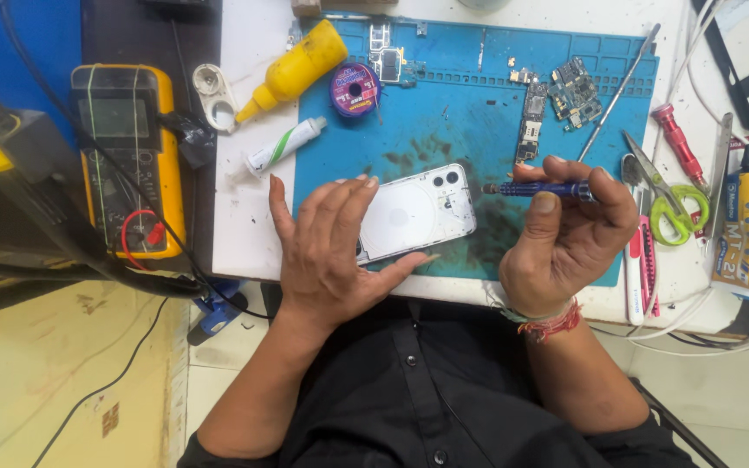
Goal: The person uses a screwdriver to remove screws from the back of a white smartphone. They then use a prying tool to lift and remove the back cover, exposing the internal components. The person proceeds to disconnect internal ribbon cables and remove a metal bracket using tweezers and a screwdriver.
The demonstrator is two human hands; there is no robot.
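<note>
**White phone on the blue mat**

Blue repair mat [444, 130] carries a white phone [413, 215] lying back-up near its front edge. The left hand [331, 251] lies flat and spread over the phone's left part. The right hand [565, 234] pinches a blue screwdriver [537, 189], tip pointing at the phone's camera corner. Green-handled scissors [665, 199] lie beside it.

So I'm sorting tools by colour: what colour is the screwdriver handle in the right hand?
Dark blue screwdriver, seen in the head view.
</note>
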